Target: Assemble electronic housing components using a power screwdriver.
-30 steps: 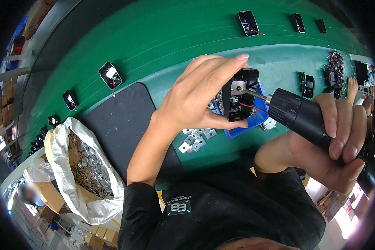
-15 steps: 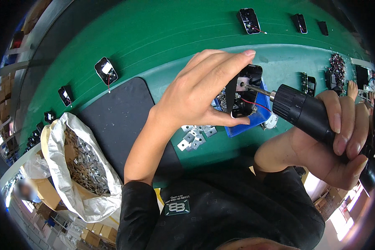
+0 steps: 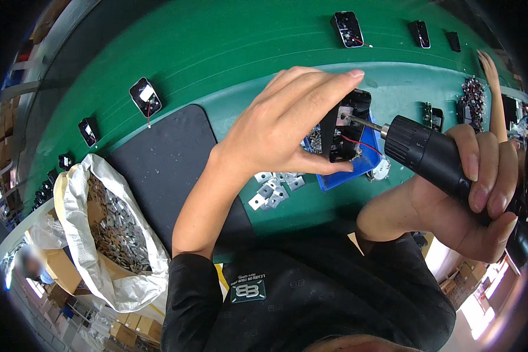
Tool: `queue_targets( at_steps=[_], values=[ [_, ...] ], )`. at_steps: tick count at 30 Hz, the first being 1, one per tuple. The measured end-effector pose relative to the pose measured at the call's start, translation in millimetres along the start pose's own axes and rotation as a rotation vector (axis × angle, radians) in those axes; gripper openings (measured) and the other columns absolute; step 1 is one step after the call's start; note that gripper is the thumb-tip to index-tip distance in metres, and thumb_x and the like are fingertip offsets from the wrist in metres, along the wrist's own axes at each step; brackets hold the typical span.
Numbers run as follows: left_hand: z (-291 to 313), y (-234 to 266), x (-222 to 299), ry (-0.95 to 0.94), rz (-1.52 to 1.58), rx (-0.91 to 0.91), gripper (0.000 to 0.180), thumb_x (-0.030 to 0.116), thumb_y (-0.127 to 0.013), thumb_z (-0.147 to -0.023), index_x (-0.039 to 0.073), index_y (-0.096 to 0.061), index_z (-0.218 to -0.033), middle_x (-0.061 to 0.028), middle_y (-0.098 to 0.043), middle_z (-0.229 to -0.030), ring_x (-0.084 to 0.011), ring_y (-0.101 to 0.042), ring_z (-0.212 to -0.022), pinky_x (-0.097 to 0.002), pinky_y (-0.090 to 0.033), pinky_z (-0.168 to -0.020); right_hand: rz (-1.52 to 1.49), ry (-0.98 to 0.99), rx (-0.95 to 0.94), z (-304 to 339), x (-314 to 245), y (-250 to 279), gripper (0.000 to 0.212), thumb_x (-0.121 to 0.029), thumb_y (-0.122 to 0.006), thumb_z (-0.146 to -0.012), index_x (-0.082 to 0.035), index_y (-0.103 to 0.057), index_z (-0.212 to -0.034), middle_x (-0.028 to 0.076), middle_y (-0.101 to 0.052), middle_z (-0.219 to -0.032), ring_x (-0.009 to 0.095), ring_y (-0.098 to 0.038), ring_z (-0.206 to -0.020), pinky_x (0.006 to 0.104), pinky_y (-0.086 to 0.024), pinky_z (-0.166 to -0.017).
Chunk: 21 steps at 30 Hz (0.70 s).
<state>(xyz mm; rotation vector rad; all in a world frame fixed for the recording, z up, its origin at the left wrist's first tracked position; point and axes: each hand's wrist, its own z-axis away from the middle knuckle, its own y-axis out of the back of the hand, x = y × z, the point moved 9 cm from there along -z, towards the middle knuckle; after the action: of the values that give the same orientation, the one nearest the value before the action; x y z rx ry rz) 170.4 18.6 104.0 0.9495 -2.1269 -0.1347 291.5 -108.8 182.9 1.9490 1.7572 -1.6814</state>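
Observation:
My left hand grips a black plastic housing by its sides, tilted so its open inside faces right. Inside the housing sits a square metal plate, and a thin red wire hangs out. Closed round a black electric screwdriver, my right hand holds it slanted, its bit reaching to the plate's middle. Whether a screw is under the tip is too small to tell. Behind and below the housing stands a blue tray with small metal parts. Several loose square metal plates lie beside it.
A black mat lies left of my left forearm. In front of it stands a white sack full of metal pieces. Black housings, one of them here, line the green belt. Another person's arm reaches in at far right, near piled screws.
The housings on the belt have shifted slightly left. The other person's hand has reached farther up toward the belt. My hands, the housing and the screwdriver have barely moved.

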Motion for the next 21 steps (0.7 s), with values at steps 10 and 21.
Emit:
queue_targets(
  at_steps=[10,21],
  values=[
    [1,2,1,-0.008,0.023,0.023,0.090,0.033,-0.089,-0.048,-0.004,-0.054,-0.122,-0.0155,-0.065,-0.107,-0.0284,-0.063,-0.096,-0.0370,-0.048,-0.084,0.120,0.007,0.069,0,2,-8,0.019,-0.012,-0.067,-0.068,-0.014,-0.049,-0.074,-0.005,-0.055,-0.070,0.005,-0.054,-0.063,0.0252,-0.040,-0.075],
    [2,-5,6,0.071,0.170,-0.021,0.082,0.026,-0.090,-0.046,-0.003,-0.058,-0.116,-0.0137,-0.066,-0.104,-0.0285,-0.064,-0.094,-0.0370,-0.048,-0.083,-0.038,-0.172,-0.202,-1,7,-14,0.017,-0.009,-0.069,-0.066,-0.016,-0.055,-0.072,-0.006,-0.054,-0.069,0.006,-0.054,-0.062,0.0238,-0.042,-0.070]
  ],
)
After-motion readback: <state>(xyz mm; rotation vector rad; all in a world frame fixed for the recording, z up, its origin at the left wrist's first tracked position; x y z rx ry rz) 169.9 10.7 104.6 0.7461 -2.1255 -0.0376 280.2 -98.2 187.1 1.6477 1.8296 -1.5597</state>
